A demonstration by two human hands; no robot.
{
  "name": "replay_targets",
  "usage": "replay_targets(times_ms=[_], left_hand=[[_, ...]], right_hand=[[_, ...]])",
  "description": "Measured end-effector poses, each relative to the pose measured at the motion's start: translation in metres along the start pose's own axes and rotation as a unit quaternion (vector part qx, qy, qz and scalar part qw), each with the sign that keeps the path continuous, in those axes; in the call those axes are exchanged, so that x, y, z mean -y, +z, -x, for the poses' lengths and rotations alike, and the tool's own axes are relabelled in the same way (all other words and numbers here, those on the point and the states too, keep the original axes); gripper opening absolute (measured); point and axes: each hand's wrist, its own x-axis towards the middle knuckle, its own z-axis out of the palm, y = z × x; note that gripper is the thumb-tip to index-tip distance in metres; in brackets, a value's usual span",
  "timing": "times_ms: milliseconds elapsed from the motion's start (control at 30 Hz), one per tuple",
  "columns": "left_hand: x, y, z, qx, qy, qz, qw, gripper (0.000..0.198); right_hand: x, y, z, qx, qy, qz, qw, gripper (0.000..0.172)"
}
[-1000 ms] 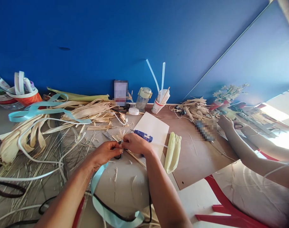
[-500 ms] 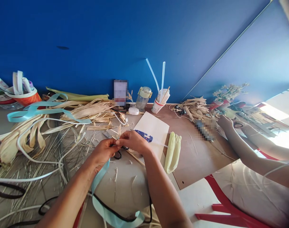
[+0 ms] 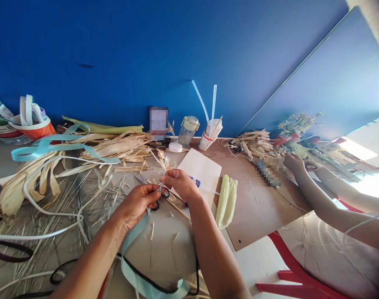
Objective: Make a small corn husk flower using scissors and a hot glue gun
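My left hand (image 3: 138, 203) is closed, pinching a light blue ribbon (image 3: 133, 236) whose long tail hangs below the wrist and curls near the bottom edge. My right hand (image 3: 182, 185) is closed too, its fingertips almost meeting the left ones at a thin piece with blue ribbon on it. A pale, dry husk piece (image 3: 161, 159) rises just above these fingertips; whether it joins what they hold I cannot tell. Under the hands lie scissors (image 3: 166, 192) with black handles and a thin wooden stick (image 3: 178, 206). A blue tool (image 3: 196, 182) is mostly hidden behind the right hand.
Dry corn husks (image 3: 127, 143) and scattered straw cover the left. Beyond the hands are a white board (image 3: 204, 162), a glass jar (image 3: 187, 132) and a cup (image 3: 206, 142) with glue sticks. A green husk (image 3: 226, 201) lies to the right, near another person's arms (image 3: 314, 199).
My right fingertips have shifted slightly up and right, parting a little from the left ones. A bit of blue ribbon now shows between them, and more of the scissor handles is visible.
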Motion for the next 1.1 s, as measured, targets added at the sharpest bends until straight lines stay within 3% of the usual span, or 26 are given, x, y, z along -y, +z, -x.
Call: replay_targets(times_ms=[333,533,767,933,1100], left_hand=[[0.0,-0.007,-0.001,0.031,-0.006,0.014,0.999,0.039],[0.001,-0.01,-0.003,0.057,-0.009,0.057,0.997,0.034],[-0.002,-0.013,-0.002,0.108,-0.011,0.013,0.994,0.034],[0.0,-0.011,-0.005,0.069,0.036,-0.078,0.994,0.033],[0.002,-0.013,-0.006,0.043,0.099,-0.167,0.98,0.026]], right_hand=[[-0.004,-0.002,-0.002,0.001,-0.005,-0.044,0.999,0.041],[-0.004,-0.004,-0.001,0.056,0.0,-0.128,0.99,0.04],[0.0,-0.001,0.002,0.12,0.061,-0.194,0.972,0.045],[-0.004,-0.002,0.001,0.128,0.076,-0.199,0.969,0.044],[-0.007,-0.004,0.0,0.131,0.048,-0.151,0.979,0.044]])
